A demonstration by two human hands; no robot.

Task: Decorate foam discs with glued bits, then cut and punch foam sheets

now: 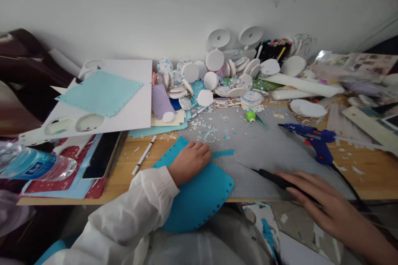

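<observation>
A blue sheet (199, 198) with small holes along its edges lies partly on the table and hangs over the front edge. My left hand (191, 161) is closed on its upper part with the fingers bent and together; the fingertips are mostly hidden. A narrow blue strip (224, 153) lies on the grey cutting mat (264, 132) just right of those fingers. My right hand (323, 198), slightly blurred, grips a craft knife (273, 178) by its black handle. The thin tip points left over the mat, apart from the strip and the sheet.
A blue glue gun (320, 136) with a red light and a cord lies right. White foam discs (214, 60) are heaped by the wall. Left are a white board (137, 91), a marker (144, 155), a phone (101, 155) and a water bottle (40, 163). Blue scraps litter the mat.
</observation>
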